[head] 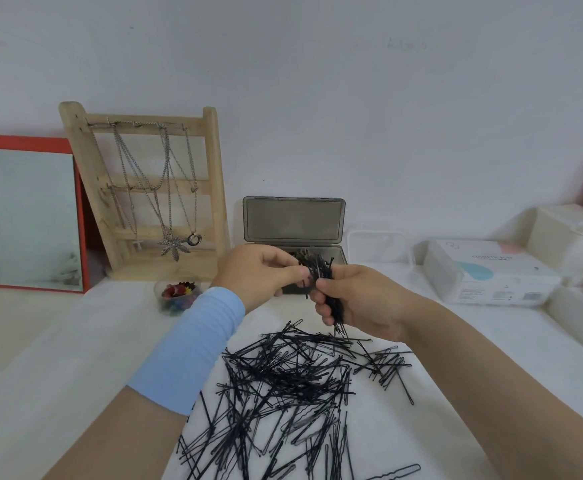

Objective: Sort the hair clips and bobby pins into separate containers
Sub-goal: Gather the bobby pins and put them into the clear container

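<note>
**Bundle of bobby pins held just short of grey box**

Seen from the loose pile, the right hand sits at about 1 o'clock. Its grip is closed round the lower half of the bundle, which stands roughly upright. The left hand pinches the upper ends between thumb and fingertips, probably to square the pins so they go in together and not as a tangle.

The grey box stands at 12 o'clock with its lid propped back, and dark pins seem to lie inside it. The bundle hangs in front of its opening. The pile sprawls at 6 o'clock on the white tabletop, crossed and interlocked, so much sorting looks left to do.

A small clear tub of coloured hair clips sits at 10 o'clock, beside the blue sleeve. Behind it lean a wooden necklace stand and, at 9 o'clock, a red-framed mirror. A clear lidded container stands just right of the box, with a cotton-pad pack at 2 o'clock.

Nothing lies between bundle and box; only the left hand covers the box's near left corner.
</note>
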The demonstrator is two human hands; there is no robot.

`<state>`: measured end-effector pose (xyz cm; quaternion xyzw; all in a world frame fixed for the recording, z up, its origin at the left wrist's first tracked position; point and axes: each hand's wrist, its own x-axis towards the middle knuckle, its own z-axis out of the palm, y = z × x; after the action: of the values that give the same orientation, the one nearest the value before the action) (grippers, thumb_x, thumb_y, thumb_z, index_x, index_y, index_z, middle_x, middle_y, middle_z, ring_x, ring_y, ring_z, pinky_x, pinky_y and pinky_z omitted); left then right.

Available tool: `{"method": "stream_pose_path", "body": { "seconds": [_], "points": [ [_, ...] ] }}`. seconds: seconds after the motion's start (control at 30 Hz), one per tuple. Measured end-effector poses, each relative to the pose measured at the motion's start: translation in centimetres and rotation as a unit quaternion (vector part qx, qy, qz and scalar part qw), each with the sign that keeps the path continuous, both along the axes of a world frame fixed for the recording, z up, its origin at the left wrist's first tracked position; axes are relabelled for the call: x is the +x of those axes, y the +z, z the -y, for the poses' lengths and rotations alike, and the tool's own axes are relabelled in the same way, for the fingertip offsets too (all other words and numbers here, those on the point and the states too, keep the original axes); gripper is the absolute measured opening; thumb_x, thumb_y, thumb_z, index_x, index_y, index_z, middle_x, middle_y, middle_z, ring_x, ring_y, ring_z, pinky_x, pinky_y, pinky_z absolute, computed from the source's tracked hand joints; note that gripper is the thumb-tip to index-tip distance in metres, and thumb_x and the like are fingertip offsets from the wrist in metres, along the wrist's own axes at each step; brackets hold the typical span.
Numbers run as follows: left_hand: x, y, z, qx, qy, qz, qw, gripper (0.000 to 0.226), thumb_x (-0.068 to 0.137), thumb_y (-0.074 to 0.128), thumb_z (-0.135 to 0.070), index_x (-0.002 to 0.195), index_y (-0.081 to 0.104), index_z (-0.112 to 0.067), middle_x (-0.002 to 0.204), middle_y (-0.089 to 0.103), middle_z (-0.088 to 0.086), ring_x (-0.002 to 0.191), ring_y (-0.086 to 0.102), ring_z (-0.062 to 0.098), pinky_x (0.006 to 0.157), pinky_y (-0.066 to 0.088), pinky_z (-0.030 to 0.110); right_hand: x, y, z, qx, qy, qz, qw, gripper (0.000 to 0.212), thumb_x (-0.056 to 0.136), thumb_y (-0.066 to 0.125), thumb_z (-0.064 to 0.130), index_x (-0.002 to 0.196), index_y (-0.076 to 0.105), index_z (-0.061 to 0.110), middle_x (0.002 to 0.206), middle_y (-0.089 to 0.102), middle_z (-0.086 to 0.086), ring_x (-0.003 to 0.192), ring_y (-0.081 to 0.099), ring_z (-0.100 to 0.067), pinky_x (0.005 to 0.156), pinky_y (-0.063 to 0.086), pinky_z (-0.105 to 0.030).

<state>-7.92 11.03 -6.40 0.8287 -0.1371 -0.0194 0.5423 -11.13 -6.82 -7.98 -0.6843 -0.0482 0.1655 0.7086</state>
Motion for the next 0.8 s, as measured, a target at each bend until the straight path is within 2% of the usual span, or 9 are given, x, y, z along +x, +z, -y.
{"method": "stream_pose_path", "body": {
  "seconds": [0.13, 0.23, 0.33, 0.43, 0.5, 0.57, 0.67, 0.73, 0.8],
  "points": [
    [0.0, -0.4, 0.1, -0.008, -0.010, 0.019, 1.000, 0.014, 0.075, 0.084, -0.023, 0.080, 0.072, -0.016, 0.070, 0.072, -0.004, 0.066, 0.063, 0.004, 0.072, 0.051, 0.020, -0.4, 0.0, -0.3, -0.028, 0.031, -0.001, 0.999, 0.019, 0.105, 0.040, 0.006, 0.098, 0.058, 0.007, 0.071, 0.049, -0.003, 0.060, 0.045, -0.015, 0.059, 0.038, -0.028],
    [0.3, -0.4, 0.1, 0.001, 0.000, 0.057, 0.998, 0.026, 0.078, 0.082, -0.031, 0.093, 0.063, -0.021, 0.088, 0.070, -0.008, 0.082, 0.064, 0.008, 0.081, 0.052, 0.026, -0.5, 0.0, -0.4, -0.058, 0.046, -0.001, 0.997, 0.016, 0.105, 0.042, 0.008, 0.094, 0.054, 0.008, 0.076, 0.051, -0.005, 0.060, 0.047, -0.015, 0.056, 0.039, -0.026],
    [-0.1, 0.1, 0.4, -0.018, -0.097, 0.067, 0.993, 0.023, 0.086, 0.070, -0.041, 0.108, 0.064, -0.036, 0.105, 0.072, -0.016, 0.100, 0.066, 0.007, 0.094, 0.051, 0.032, -0.6, 0.2, -0.4, -0.074, 0.063, 0.006, 0.995, 0.013, 0.104, 0.043, 0.007, 0.094, 0.052, 0.006, 0.079, 0.059, -0.007, 0.061, 0.049, -0.016, 0.055, 0.039, -0.026],
    [-0.7, 0.2, 1.0, 0.049, -0.094, 0.131, 0.986, 0.014, 0.090, 0.068, -0.033, 0.104, 0.074, -0.034, 0.095, 0.076, -0.012, 0.089, 0.070, 0.007, 0.087, 0.055, 0.029, -0.8, 0.3, -0.5, -0.096, 0.090, 0.027, 0.991, 0.013, 0.104, 0.041, 0.006, 0.096, 0.052, 0.007, 0.075, 0.056, -0.006, 0.062, 0.050, -0.017, 0.056, 0.038, -0.027],
    [-0.4, 0.1, 1.0, 0.033, -0.072, 0.130, 0.988, 0.014, 0.094, 0.064, -0.023, 0.098, 0.077, -0.025, 0.088, 0.077, -0.005, 0.086, 0.072, 0.010, 0.085, 0.057, 0.033, -0.8, 0.2, -0.4, -0.082, 0.102, 0.024, 0.991, 0.013, 0.104, 0.039, 0.004, 0.102, 0.052, 0.007, 0.074, 0.052, -0.004, 0.063, 0.049, -0.016, 0.057, 0.037, -0.027],
    [0.0, -0.1, 0.6, 0.006, -0.085, 0.090, 0.992, 0.017, 0.096, 0.060, -0.017, 0.106, 0.074, -0.021, 0.095, 0.077, -0.007, 0.093, 0.072, 0.011, 0.086, 0.057, 0.033, -0.8, 0.2, -0.3, -0.061, 0.109, 0.022, 0.992, 0.016, 0.104, 0.038, 0.003, 0.108, 0.053, 0.006, 0.075, 0.049, -0.002, 0.063, 0.047, -0.015, 0.057, 0.037, -0.026],
    [0.2, -0.5, 0.4, 0.040, -0.136, 0.078, 0.987, 0.026, 0.101, 0.049, -0.013, 0.115, 0.067, -0.027, 0.108, 0.074, -0.011, 0.102, 0.069, 0.021, 0.081, 0.056, 0.029, -0.7, 0.0, -0.1, -0.030, 0.120, 0.015, 0.992, 0.018, 0.105, 0.037, 0.003, 0.112, 0.053, 0.005, 0.076, 0.047, -0.002, 0.065, 0.046, -0.016, 0.058, 0.037, -0.025],
    [0.0, -0.7, 0.8, 0.053, -0.173, 0.066, 0.981, 0.033, 0.104, 0.041, -0.011, 0.119, 0.062, -0.032, 0.124, 0.067, -0.009, 0.117, 0.062, 0.013, 0.074, 0.052, 0.019, -0.7, -0.1, 0.2, -0.022, 0.121, 0.001, 0.992, 0.018, 0.105, 0.038, 0.005, 0.110, 0.055, 0.004, 0.076, 0.047, -0.003, 0.065, 0.046, -0.016, 0.058, 0.037, -0.026],
    [-0.3, -0.8, 0.8, 0.063, -0.204, 0.051, 0.976, 0.038, 0.105, 0.036, -0.009, 0.132, 0.054, -0.028, 0.137, 0.059, -0.007, 0.127, 0.053, 0.004, 0.082, 0.048, 0.012, -0.7, -0.1, 0.6, -0.034, 0.147, -0.013, 0.988, 0.017, 0.103, 0.042, 0.007, 0.108, 0.058, 0.004, 0.076, 0.048, -0.004, 0.065, 0.047, -0.017, 0.059, 0.038, -0.027]
  ]
}}
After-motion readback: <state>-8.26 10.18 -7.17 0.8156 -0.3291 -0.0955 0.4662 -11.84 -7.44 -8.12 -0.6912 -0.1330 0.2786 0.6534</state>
